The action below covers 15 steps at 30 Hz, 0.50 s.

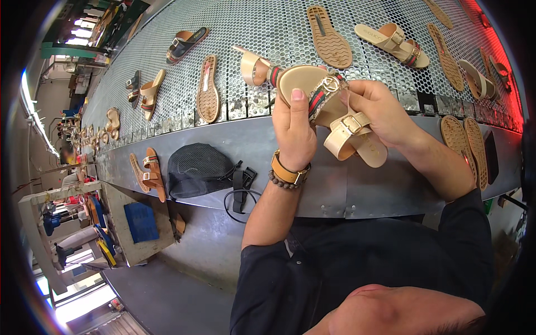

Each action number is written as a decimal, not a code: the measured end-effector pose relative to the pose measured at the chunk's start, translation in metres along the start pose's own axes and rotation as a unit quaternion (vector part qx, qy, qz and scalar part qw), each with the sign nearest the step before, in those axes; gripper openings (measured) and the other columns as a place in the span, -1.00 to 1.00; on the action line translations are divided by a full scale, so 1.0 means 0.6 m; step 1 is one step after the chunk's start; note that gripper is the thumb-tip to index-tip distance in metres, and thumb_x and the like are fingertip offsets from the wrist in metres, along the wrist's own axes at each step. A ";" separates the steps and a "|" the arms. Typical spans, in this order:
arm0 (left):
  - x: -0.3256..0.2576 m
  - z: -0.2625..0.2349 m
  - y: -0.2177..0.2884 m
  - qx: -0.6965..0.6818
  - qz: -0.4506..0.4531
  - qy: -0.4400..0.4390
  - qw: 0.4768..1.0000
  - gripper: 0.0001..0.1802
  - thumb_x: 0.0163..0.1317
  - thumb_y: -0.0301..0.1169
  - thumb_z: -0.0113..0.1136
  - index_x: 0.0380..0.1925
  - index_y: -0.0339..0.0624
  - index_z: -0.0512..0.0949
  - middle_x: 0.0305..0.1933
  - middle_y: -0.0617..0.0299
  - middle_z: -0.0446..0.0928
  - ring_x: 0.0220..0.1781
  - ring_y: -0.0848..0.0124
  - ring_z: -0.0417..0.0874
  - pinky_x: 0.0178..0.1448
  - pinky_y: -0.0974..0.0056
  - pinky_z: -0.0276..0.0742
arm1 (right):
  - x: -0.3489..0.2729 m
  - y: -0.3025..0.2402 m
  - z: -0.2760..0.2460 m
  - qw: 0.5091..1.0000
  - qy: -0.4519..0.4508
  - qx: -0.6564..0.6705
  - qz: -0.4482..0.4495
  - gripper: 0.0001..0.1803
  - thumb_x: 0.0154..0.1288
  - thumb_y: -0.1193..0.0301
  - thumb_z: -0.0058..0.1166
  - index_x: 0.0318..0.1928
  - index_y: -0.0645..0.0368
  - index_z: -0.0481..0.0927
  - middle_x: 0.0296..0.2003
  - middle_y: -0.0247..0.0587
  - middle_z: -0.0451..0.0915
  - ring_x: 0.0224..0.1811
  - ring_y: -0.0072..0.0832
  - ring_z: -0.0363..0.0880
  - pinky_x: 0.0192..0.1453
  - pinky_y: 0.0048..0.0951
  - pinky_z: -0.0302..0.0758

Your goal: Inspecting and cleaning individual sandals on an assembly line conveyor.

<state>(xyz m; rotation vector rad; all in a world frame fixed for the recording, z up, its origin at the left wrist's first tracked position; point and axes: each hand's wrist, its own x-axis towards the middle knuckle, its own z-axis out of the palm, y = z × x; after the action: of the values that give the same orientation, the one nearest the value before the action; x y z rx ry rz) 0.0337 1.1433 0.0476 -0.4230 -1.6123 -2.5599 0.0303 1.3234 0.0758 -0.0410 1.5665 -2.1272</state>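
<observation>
A beige two-strap slide sandal (346,134) is held up between my hands, tilted, its insole toward me. Its toe strap has a green-red-green stripe and a round metal ornament; the other strap carries a gold buckle. My left hand (296,128) grips the toe end, thumb on the insole. My right hand (381,110) is closed at the side of the straps, its fingertips pinching near the ornament; exactly what they pinch is hard to make out. Just behind my left hand, another beige sandal (254,70) rests on the perforated metal conveyor (268,33), partly hidden.
Sandals and soles lie over the conveyor, including a dark sandal (187,43) and an upturned sole (329,39). On the metal ledge (268,167) sit a black mesh bag (200,170), brown sandals (151,174) and a pair of soles (466,148). Red light glows at far right.
</observation>
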 end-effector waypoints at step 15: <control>-0.003 0.016 -0.008 -0.074 -0.060 -0.005 0.995 -0.53 0.47 -0.47 0.26 0.28 -0.45 0.41 0.26 -0.27 0.59 0.29 0.11 0.66 0.38 0.09 0.61 | -0.043 -0.076 -0.029 0.893 0.030 -0.437 -0.106 -0.72 0.48 0.39 -0.01 -0.14 0.40 0.62 -0.42 0.06 0.64 -0.36 -0.18 0.67 -0.20 -0.17 0.54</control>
<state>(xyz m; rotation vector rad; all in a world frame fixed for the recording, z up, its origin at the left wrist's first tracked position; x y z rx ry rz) 0.0360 1.1537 0.0469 -0.3620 -1.5019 -2.7818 0.0308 1.3592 0.1179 -0.4662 2.5197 -1.3827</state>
